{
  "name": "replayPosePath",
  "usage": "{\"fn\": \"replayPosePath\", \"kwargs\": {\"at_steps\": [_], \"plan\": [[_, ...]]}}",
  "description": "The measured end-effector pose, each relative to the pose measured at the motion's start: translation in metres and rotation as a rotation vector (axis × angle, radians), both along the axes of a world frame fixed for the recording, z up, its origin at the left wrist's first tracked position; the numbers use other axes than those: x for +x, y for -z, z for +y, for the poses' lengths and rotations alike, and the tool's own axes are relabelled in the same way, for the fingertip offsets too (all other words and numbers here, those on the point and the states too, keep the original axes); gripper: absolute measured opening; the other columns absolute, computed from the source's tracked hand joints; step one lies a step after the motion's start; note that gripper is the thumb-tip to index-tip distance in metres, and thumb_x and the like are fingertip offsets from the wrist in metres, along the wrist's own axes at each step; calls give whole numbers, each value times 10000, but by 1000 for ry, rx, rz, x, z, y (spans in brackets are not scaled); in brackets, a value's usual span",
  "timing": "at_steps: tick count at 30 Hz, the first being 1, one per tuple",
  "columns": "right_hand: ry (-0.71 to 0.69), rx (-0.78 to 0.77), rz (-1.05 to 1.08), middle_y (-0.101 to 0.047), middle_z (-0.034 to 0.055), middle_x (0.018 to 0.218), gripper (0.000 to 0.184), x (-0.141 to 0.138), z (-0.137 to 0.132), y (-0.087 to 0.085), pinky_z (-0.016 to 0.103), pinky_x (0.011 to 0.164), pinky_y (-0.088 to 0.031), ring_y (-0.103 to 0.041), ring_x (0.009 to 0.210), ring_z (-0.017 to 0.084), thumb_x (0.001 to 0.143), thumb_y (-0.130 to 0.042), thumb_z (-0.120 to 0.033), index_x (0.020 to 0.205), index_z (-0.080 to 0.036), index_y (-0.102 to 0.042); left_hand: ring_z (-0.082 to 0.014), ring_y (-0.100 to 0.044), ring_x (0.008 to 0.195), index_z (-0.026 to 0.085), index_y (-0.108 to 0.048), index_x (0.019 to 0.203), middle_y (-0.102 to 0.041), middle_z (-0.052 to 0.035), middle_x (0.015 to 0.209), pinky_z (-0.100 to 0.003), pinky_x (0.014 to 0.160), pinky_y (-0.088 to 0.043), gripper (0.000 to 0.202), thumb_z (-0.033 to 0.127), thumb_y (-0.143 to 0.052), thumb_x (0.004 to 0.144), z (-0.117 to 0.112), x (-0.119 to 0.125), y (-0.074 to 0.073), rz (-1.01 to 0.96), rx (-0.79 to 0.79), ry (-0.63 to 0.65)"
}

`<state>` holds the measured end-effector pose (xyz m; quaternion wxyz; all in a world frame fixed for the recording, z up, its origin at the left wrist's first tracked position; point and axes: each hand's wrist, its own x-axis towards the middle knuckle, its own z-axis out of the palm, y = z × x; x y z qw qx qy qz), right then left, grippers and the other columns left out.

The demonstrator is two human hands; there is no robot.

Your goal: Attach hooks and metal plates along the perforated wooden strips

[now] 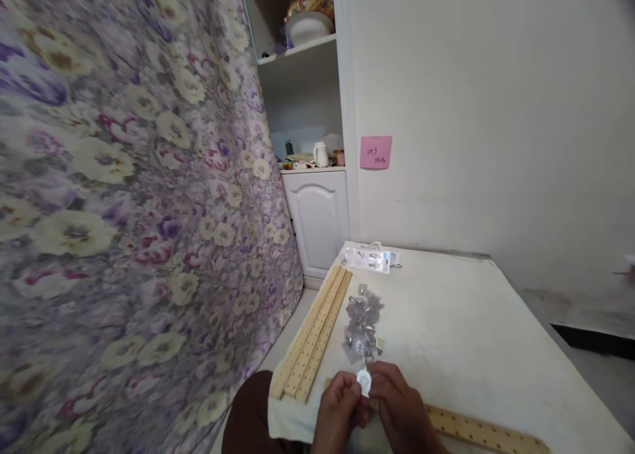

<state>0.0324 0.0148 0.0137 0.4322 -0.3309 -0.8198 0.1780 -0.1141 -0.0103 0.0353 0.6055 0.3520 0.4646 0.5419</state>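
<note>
Between both hands is a small, round, silvery-white pendant (pixel 364 382) with a small metal fitting at its top. My left hand (pixel 337 409) pinches its left edge between thumb and finger. On the other side, the closed fingers of my right hand (pixel 401 401) meet the pendant's right edge. A wooden strip with holes (pixel 486 430) lies under and beside the hands, partly covered by them. Just beyond the fingers is a pile of small clear bags (pixel 364 318) with shiny metal pieces, too small to name.
Several perforated wooden strips (pixel 317 331) lie side by side along the left of the cloth-covered table (pixel 446 321). Clear packaging (pixel 367 259) lies at the far edge. A floral curtain (pixel 149 209) hangs at left, beside a white cabinet (pixel 320 222). The wall carries a pink note (pixel 376 152).
</note>
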Motion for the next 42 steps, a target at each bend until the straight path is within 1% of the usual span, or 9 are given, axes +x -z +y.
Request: {"fn": "replayPosePath", "kwargs": {"at_steps": [5,8,12,16,18,23,28,35,42], "plan": [[108,-76,237,-602,92,1014,191,-1,-4,-11,263,723,-507,-606,884,179,879,-385,-213,919,-222,-572,-68,-422,429,193,-468,678,-538,58,523,-217,479,-285,337,492,-621,669,1,-7,-4,170,-27,10],[171,-195,347,-606,64,909,193,-2,-2,-18,240,602,-469,-572,691,151,878,-417,-311,924,-206,-572,-77,-385,416,205,-465,634,-466,82,466,-218,459,-267,301,478,-587,673,0,-11,-8,367,-32,25],[137,-318,304,-603,25,800,218,-1,-1,-24,232,560,-416,-522,604,131,855,-459,-370,858,-199,-595,-102,-417,503,206,-473,579,-437,73,493,-219,496,-305,221,377,-550,695,1,-13,-12,632,11,35],[77,-414,222,-624,7,757,201,-1,-2,-25,232,582,-404,-516,608,128,832,-493,-351,826,-194,-619,-119,-469,606,200,-478,569,-494,44,593,-219,547,-346,138,267,-537,675,1,-11,-18,812,101,70],[66,-462,199,-611,-11,690,193,-2,-3,-24,225,558,-383,-495,575,120,814,-511,-344,794,-189,-623,-119,-477,583,204,-473,585,-488,44,594,-216,521,-348,121,256,-518,685,0,-9,-21,864,110,104],[60,-562,196,-534,-53,569,143,-3,-4,-23,206,514,-328,-452,524,102,779,-529,-305,732,-187,-595,-104,-471,416,222,-436,658,-464,69,557,-210,400,-318,175,358,-463,765,-1,-5,-23,805,83,150],[74,-590,223,-505,-63,545,122,-3,-4,-21,204,516,-318,-446,523,98,762,-537,-277,682,-185,-546,-112,-522,467,206,-476,689,-516,65,513,-209,472,-354,134,314,-499,764,2,-5,-22,729,131,126],[-92,-711,462,-573,-28,650,139,-7,-1,-16,231,596,-414,-547,625,135,760,-540,-333,743,-195,-530,-93,-531,480,183,-562,893,-531,66,632,-214,484,-383,170,249,-541,738,3,-7,-26,609,155,148],[-112,-748,428,-524,-42,581,146,-10,2,-4,225,572,-383,-493,568,111,753,-543,-294,672,-173,-538,-69,-493,449,197,-525,923,-515,85,622,-196,446,-363,233,262,-606,714,2,-10,-14,524,127,185]]}}
